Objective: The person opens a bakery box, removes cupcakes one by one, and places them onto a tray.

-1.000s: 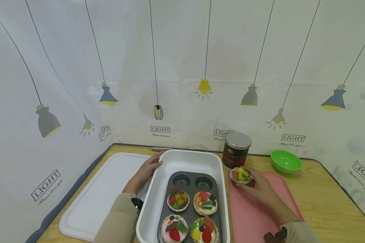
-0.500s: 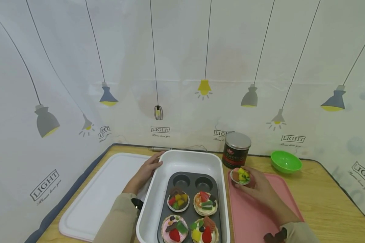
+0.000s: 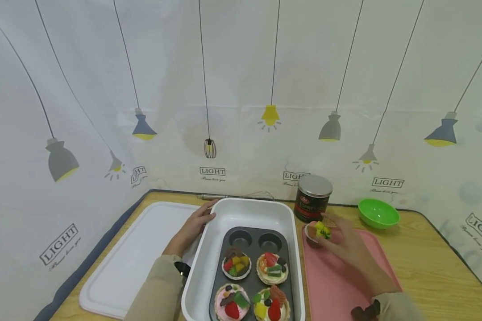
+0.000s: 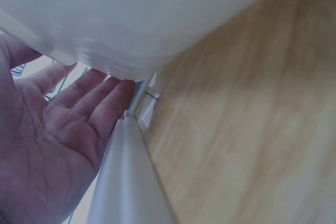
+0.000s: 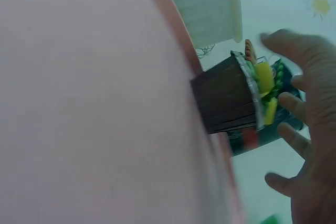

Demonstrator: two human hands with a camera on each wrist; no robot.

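My left hand (image 3: 190,229) holds the left rim of a deep white rectangular basin (image 3: 192,278); the left wrist view shows its palm (image 4: 58,140) and fingers reaching up to the rim. Inside the basin lies a dark muffin tin (image 3: 254,240) with several fruit-topped tarts (image 3: 272,269) in its cups. On the pink tray (image 3: 325,290) stands a toy cupcake (image 5: 226,95) in a dark brown case, topped with yellow and green fruit. My right hand (image 3: 351,252) is beside it with fingers spread and holding nothing; a gap shows between fingertips and cupcake in the right wrist view.
A black espresso can (image 3: 312,203) with a silver lid stands behind the cupcake. Farther right is a green bowl (image 3: 379,213). A white board (image 3: 132,258) lies left of the basin. At the back edge rests a whisk (image 3: 214,196).
My right hand has let go of the cupcake and drawn slightly back to the right, fingers spreading. The cupcake stays on the pink tray. My left hand has not visibly moved.
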